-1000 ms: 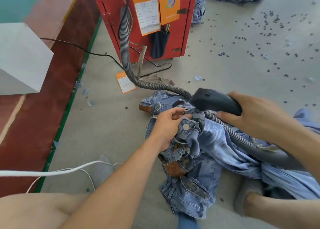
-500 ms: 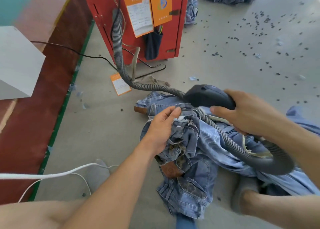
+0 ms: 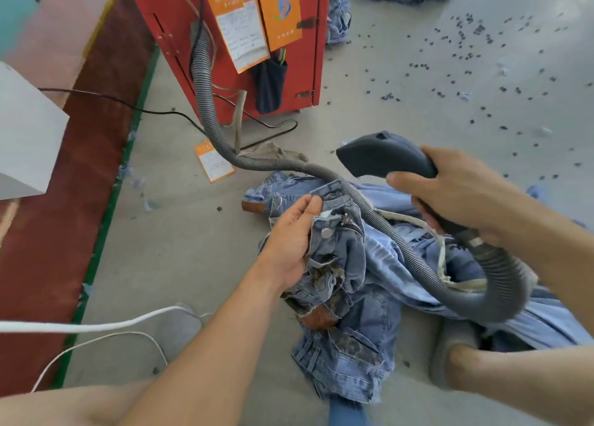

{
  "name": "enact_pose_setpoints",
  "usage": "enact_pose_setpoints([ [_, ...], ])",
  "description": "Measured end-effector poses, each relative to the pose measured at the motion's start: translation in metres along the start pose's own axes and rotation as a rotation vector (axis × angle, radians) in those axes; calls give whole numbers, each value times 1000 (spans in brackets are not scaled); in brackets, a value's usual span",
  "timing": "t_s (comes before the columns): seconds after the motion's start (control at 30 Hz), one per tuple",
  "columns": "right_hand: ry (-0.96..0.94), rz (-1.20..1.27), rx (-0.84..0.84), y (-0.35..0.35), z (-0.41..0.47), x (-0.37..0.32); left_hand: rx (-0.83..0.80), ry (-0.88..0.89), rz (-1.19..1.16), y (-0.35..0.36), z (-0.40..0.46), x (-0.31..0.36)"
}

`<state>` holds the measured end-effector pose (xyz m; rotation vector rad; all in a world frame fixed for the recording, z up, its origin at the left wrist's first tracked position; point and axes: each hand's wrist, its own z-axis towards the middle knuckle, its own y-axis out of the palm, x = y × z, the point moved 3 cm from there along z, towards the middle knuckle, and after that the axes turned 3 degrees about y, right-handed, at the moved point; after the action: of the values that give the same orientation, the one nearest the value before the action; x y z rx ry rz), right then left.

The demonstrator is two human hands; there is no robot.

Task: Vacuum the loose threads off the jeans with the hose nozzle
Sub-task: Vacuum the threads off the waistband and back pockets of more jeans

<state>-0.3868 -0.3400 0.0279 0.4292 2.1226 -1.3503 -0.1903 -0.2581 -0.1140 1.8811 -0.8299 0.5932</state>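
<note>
- White cord (image 3: 96,327) crosses the lower left of our view, over the grey floor (image 3: 193,248).
- Red cabinet (image 3: 231,46) stands at top centre; the ribbed grey hose (image 3: 205,104) runs down from it, across the floor and over the jeans.
- Our left hand (image 3: 291,236) grips the bunched waistband of the jeans (image 3: 347,297), thumb near the metal button (image 3: 326,232).
- The jeans lie heaped on the floor, centre to right.
- Our right hand (image 3: 466,197) is wrapped round the handle of the dark hose nozzle (image 3: 382,155), held above the denim and not touching it.
- Small dark scraps (image 3: 466,55) dot the floor at upper right.
</note>
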Motion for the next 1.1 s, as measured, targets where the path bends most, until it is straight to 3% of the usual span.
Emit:
enact_pose_setpoints([
  [0.2,-38,-90,-225,6,-20,0,38,-12,-13,-9,5,-3],
  [0.4,-54,-30,-43,5,1,-1,-37,-56,-37,-5,-2,-1],
  [0.6,-148,-205,-186,-15,-20,11,-55,-110,-32,-6,-2,2],
  [0.67,-192,-334,-176,-3,-20,4,-70,-118,-8,-3,-3,2],
  [0.93,-348,-361,-51,-7,-15,1,-87,-128,30,-4,-3,2],
  [1.1,-350,-454,-161,-11,-25,10,-102,-155,35,-8,0,1],
])
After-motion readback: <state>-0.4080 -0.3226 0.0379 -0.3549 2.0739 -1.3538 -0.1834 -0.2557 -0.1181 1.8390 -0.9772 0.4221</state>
